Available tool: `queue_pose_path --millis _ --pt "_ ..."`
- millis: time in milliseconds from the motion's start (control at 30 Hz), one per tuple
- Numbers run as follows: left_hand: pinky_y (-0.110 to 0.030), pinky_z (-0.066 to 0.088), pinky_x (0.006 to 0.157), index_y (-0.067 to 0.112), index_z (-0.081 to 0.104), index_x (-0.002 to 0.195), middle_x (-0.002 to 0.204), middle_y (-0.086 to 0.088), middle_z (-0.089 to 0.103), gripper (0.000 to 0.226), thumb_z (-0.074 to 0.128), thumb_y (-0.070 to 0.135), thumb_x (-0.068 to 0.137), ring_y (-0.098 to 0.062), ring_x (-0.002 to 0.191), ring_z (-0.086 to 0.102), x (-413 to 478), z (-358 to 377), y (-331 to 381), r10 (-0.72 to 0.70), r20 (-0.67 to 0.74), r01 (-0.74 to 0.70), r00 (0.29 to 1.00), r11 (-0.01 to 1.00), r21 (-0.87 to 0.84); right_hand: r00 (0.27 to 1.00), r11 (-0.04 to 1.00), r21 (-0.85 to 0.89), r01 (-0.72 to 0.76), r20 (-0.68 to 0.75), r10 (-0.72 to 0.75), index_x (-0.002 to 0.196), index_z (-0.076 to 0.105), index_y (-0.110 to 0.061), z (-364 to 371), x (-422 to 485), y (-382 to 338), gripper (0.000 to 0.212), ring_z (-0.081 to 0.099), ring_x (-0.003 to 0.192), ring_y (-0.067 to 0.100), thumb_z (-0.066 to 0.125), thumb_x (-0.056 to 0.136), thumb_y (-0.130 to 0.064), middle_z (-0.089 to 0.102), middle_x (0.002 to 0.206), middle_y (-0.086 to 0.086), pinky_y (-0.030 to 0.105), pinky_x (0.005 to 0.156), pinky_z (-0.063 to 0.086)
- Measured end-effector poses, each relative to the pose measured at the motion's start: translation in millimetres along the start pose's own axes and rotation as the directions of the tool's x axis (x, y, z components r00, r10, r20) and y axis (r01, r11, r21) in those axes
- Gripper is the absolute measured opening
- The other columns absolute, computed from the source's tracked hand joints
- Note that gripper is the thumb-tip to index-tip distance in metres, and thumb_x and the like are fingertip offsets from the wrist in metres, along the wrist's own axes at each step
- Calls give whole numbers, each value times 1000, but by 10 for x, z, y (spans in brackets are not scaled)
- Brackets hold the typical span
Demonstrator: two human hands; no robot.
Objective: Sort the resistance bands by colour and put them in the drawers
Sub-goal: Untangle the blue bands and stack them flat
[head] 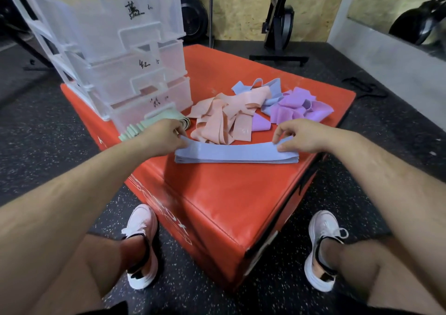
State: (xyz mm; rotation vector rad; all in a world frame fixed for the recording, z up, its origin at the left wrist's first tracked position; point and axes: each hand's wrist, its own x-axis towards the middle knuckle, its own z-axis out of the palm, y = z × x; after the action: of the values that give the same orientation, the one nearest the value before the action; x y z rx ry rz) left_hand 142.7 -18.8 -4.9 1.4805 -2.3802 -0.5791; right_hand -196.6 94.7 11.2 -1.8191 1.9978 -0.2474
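A flat stack of blue resistance bands (236,154) lies on the red padded box (229,194). My left hand (164,137) pinches the stack's left end and my right hand (296,137) pinches its right end. Behind the stack sits a loose heap of pink bands (226,116), with more blue bands (268,90) and purple bands (299,109) further back and to the right. Green bands (144,126) lie folded beside the clear plastic drawer unit (115,49) at the box's left. Its drawers carry handwritten labels and stand partly pulled out.
The box rests on a dark speckled gym floor (48,131). My two feet in white shoes (142,244) flank its near corner. An exercise machine (280,24) stands behind the box, and a black strap (364,87) lies on the floor at right.
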Motion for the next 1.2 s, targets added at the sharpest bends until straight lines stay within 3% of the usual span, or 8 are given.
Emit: queue_pose_path --millis 133,267,400,533,700,800,967,1200 --pt "-29 43 66 19 63 92 80 5 54 13 72 22 83 -23 88 58 54 99 -45 5 41 -13 999 983 185 1000 997 -79 -5 16 6 92 70 -35 52 39 7 14 60 98 17 77 82 -28 60 105 -6 27 77 45" --pt "-40 40 95 25 61 106 114 -3 53 25 70 33 84 -27 113 49 54 143 -46 126 17 -124 992 929 348 999 993 -111 29 39 -24 110 67 -37 49 33 -13 39 52 113 10 83 75 -39 55 121 -12 32 102 44" --pt "-32 40 89 29 62 107 107 6 56 35 78 44 79 -15 103 51 -10 170 -8 277 202 -317 939 927 200 992 997 -57 53 115 -46 122 63 -37 98 -4 -40 55 53 117 7 87 73 -35 59 125 -17 24 98 40" --pt "-29 39 88 31 62 112 108 7 54 44 80 48 74 -15 103 51 -20 178 -18 262 244 -310 934 933 181 994 993 -101 65 97 -55 122 62 -37 131 8 -54 55 55 115 10 87 73 -35 60 124 -15 25 95 42" --pt "-38 40 96 39 60 105 108 13 55 63 49 83 61 -11 104 52 26 119 120 261 224 -316 939 911 264 997 997 -63 41 64 -37 118 58 -43 105 60 -60 54 57 113 8 78 71 -61 59 123 -15 33 102 47" --pt "-37 41 94 38 60 103 106 12 54 61 40 80 63 -15 102 56 134 90 357 298 126 -319 946 921 224 996 998 -46 33 -75 -37 121 59 -39 60 175 -56 46 59 113 9 68 82 -60 62 121 -15 35 101 49" --pt "-34 33 101 33 63 114 127 6 54 27 60 45 90 -16 122 50 493 252 784 331 3 -326 944 928 179 963 991 -131 -8 -269 -28 122 63 -30 -63 405 -11 32 54 116 16 56 96 -46 61 125 -8 37 98 46" --pt "-35 34 99 26 63 121 127 2 55 33 58 38 91 -20 124 48 955 624 1229 359 -31 -350 933 923 160 923 954 -287 -83 -383 -35 115 69 -31 -41 1060 43 35 41 129 24 47 95 -51 56 132 -6 40 104 30"
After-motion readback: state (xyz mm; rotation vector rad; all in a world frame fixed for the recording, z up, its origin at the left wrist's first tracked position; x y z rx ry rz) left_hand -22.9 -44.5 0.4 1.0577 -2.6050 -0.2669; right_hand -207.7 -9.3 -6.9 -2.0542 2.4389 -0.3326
